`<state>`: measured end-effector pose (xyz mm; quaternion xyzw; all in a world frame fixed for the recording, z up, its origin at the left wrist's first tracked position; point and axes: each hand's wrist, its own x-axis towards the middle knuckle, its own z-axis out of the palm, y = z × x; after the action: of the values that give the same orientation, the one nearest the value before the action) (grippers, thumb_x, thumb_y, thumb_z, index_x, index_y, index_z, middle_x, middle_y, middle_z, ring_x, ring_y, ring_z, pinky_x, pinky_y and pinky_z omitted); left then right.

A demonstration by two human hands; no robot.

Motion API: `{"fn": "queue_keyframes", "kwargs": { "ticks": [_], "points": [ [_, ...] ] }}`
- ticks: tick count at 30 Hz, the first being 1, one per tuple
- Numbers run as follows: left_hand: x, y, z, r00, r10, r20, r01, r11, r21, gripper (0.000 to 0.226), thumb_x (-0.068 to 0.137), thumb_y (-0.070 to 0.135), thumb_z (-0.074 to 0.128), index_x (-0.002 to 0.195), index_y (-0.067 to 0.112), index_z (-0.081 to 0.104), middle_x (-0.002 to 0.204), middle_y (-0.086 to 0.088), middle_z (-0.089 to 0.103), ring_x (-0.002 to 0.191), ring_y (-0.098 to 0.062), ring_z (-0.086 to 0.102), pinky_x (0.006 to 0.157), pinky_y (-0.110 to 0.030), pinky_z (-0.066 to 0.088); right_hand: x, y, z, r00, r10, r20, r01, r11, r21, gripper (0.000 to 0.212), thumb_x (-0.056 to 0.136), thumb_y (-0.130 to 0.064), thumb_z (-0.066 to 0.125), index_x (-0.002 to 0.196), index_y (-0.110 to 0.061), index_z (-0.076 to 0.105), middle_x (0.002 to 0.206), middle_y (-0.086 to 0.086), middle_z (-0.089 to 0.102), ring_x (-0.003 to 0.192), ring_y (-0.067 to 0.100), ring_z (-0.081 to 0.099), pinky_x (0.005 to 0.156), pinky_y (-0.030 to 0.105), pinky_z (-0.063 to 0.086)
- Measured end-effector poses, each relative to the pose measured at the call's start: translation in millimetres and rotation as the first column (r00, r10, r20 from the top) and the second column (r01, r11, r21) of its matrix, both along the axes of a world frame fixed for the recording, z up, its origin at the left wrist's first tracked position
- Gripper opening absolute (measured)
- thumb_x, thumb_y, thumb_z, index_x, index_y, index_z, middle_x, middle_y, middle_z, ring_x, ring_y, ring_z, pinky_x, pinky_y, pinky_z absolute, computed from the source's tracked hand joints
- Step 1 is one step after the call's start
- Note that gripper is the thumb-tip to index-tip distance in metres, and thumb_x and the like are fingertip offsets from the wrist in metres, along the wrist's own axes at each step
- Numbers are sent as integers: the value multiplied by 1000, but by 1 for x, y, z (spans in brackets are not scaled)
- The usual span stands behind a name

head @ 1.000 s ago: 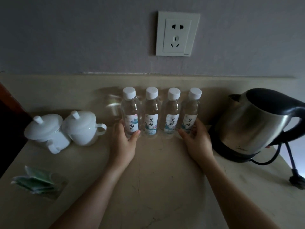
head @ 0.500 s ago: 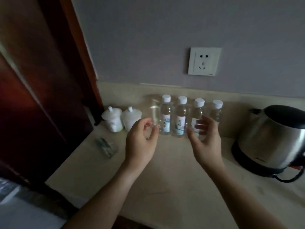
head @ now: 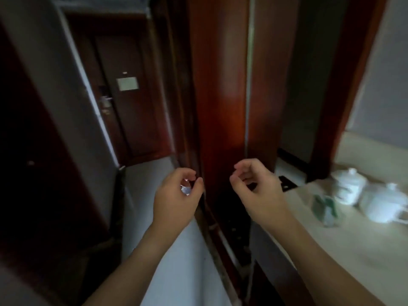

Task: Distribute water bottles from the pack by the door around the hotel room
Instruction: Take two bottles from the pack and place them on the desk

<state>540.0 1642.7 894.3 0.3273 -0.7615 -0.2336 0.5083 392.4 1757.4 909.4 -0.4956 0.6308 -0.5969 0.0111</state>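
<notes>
1. Left hand point(head: 176, 198): grip loosely curled, holding nothing. Right hand point(head: 258, 191): the same.
2. Desk point(head: 353, 250), at right: two white lidded cups point(head: 366, 195), a green packet point(head: 324, 206). No water bottles or pack in view.
3. Far end of corridor: door point(head: 130, 102), dim.
4. Risk: poor light and fast turning could cause a stumble or a missed pack.
5. Change: half a second ago, four bottles stood on the desk before both hands; the view has swung left, off them.

Dim, motion-blurred wide-angle view, near-black left edge, pale light from the right, bowed verticals.
</notes>
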Motion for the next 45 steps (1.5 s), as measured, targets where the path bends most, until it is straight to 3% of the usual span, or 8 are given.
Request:
{"fn": "queue_keyframes", "kwargs": {
  "ticks": [9, 16, 20, 23, 26, 34, 39, 45],
  "points": [
    [122, -114, 2, 971, 240, -11, -239, 970, 31, 29, 77, 42, 65, 95, 20, 70, 90, 10, 68, 82, -9, 66, 75, -33, 56, 88, -171, 3, 946, 324, 28, -325, 944, 57, 20, 83, -13, 72, 100, -20, 64, 88, -7, 68, 81, 9, 65, 76, 34, 55],
    [152, -222, 3, 979, 197, 57, -196, 980, -7, 19, 84, 26, 74, 101, 19, 71, 97, 11, 67, 91, -4, 64, 81, -29, 56, 108, -279, 4, 930, 368, 23, -368, 923, 108, 21, 84, -15, 71, 103, -21, 64, 92, -7, 68, 84, 8, 64, 79, 37, 55],
    [142, -274, -4, 993, 114, 31, -115, 993, 39, 27, 81, 41, 67, 100, 23, 69, 97, 14, 66, 92, -6, 64, 79, -23, 53, 98, -329, -2, 936, 346, 63, -351, 928, 124, 22, 85, -17, 72, 104, -23, 63, 93, -7, 68, 86, 7, 64, 78, 28, 55],
    [128, -309, -15, 997, 76, 29, -78, 991, 105, 17, 82, 30, 72, 95, 38, 63, 95, 18, 65, 89, -3, 63, 76, -15, 50, 85, -360, -10, 943, 314, 113, -327, 935, 135, 21, 86, -15, 71, 103, -24, 63, 94, -5, 68, 84, 6, 65, 74, 18, 53],
    [107, -346, -26, 998, 54, 31, -58, 989, 134, 29, 82, 22, 75, 91, 45, 60, 94, 18, 67, 89, -1, 62, 75, -7, 45, 64, -395, -16, 942, 292, 165, -313, 942, 122, 19, 86, -13, 70, 101, -23, 63, 92, -2, 69, 82, 7, 64, 72, 15, 51],
    [36, -476, -48, 997, 54, 56, -62, 988, 143, 28, 83, 17, 75, 89, 42, 63, 94, 15, 69, 90, -8, 65, 76, -14, 49, -16, -531, -37, 932, 281, 230, -303, 951, 62, 15, 89, -13, 69, 96, -25, 63, 87, 0, 67, 74, 0, 60, 67, 10, 48],
    [-8, -569, -34, 995, 95, 41, -100, 984, 147, 17, 76, 40, 68, 91, 33, 69, 92, 9, 72, 89, -13, 68, 77, -27, 55, -67, -637, -32, 909, 301, 287, -324, 946, 33, 14, 89, -10, 68, 96, -22, 65, 86, 1, 68, 77, 10, 64, 67, 13, 50],
    [-30, -665, -7, 983, 173, 53, -178, 978, 109, 24, 72, 49, 62, 89, 34, 69, 89, 15, 71, 84, -4, 67, 74, -14, 50, -77, -753, -23, 872, 388, 300, -421, 905, 54, 15, 88, -9, 68, 97, -20, 67, 84, -1, 70, 76, 12, 65, 68, 25, 53]
  ]
}}
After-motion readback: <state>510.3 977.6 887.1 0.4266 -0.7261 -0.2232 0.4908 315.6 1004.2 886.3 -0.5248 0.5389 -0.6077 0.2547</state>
